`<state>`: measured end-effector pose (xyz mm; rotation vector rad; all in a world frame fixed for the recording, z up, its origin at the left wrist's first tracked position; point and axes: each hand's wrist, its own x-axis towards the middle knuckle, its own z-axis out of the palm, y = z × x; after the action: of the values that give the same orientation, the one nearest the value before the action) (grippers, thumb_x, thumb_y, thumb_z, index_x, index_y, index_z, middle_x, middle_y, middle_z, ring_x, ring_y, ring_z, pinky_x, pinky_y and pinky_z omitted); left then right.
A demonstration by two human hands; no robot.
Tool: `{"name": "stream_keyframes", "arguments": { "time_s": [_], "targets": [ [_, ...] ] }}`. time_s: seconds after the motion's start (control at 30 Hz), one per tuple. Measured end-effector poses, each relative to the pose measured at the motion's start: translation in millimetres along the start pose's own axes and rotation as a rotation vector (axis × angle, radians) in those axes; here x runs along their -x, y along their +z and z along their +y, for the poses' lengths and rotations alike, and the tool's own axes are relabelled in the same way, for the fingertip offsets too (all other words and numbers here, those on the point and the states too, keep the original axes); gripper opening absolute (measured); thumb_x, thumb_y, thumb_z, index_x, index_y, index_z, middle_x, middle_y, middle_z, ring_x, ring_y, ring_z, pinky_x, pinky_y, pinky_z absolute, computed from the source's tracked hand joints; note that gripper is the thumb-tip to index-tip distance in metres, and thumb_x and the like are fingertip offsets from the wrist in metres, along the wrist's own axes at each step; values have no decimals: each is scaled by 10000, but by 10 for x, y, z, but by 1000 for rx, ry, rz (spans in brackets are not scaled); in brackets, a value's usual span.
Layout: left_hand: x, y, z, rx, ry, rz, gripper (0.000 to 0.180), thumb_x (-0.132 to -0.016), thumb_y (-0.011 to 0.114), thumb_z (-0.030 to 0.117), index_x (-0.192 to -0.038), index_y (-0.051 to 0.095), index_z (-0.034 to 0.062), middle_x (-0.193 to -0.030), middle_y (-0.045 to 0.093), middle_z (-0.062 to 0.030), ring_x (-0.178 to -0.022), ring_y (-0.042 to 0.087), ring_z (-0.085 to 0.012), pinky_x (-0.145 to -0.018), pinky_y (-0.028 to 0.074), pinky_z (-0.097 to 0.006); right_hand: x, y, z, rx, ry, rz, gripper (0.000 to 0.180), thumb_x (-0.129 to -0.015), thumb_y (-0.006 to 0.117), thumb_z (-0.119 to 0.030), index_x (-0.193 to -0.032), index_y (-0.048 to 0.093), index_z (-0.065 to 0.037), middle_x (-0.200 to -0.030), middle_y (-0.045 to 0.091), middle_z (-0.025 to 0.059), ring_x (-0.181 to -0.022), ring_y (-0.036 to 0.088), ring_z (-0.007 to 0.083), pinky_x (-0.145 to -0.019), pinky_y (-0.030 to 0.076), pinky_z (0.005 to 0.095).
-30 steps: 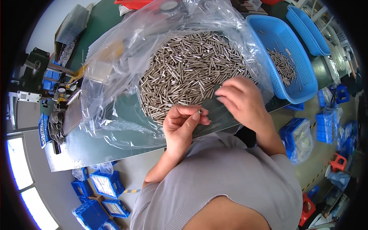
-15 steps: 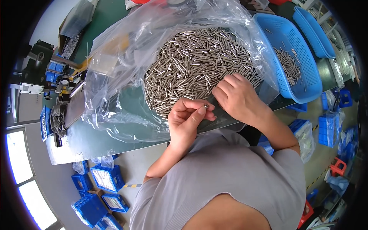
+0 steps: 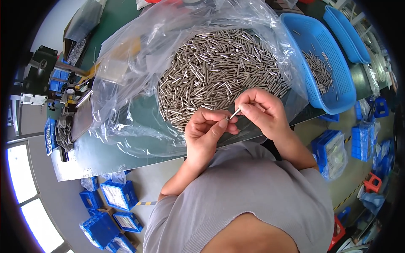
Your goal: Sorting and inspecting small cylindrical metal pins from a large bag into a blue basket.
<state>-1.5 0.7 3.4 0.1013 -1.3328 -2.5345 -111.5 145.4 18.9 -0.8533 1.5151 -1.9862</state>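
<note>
The green work table point(image 3: 105, 147) carries a large clear plastic bag point(image 3: 139, 84) spread open, with a heap of short silver metal pins point(image 3: 219, 71) lying on it at about 12 o'clock from the hands. A blue perforated plastic basket point(image 3: 333, 97) with a thin scatter of the same pins sits at 2 o'clock. Since a second ago both hands have come off the heap and drawn together near the table's front edge. The right hand point(image 3: 263, 111) now pinches a single silver pin point(image 3: 234, 113) between thumb and forefinger, fingers closed on it; the left hand point(image 3: 206, 133) is curled, fingertips touching the pin's lower end. Judged: one pin has been singled out for handling.
</note>
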Motion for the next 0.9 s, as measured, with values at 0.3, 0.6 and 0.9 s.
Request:
{"name": "stream_keyframes", "arguments": {
  "time_s": [0.3,0.6,0.9],
  "targets": [
    [16,-26,-13,11,-5,23,78,-912,535,-52,-989,538,-46,-951,658,-168,-788,672,-210,-750,563,-325,-39,78,38,277,-205,-34,39,-864,599,4,-901,589,-8,-907,584,76,-782,572,116,-672,468,239],
    [24,-18,-20,-36,1,29,73,-909,535,-59,-980,541,-46,-940,656,-156,-796,669,-200,-756,563,-320,-21,67,53,469,-287,-35,82,-828,641,0,-892,591,-17,-899,602,57,-760,584,127,-655,473,247],
    [22,-12,-32,-85,4,-22,71,-912,535,-52,-982,538,-39,-983,651,-158,-813,664,-187,-767,551,-306,76,60,-84,357,-202,85,102,-808,660,9,-880,591,-10,-907,593,59,-736,568,106,-614,445,230]
  ]
}}
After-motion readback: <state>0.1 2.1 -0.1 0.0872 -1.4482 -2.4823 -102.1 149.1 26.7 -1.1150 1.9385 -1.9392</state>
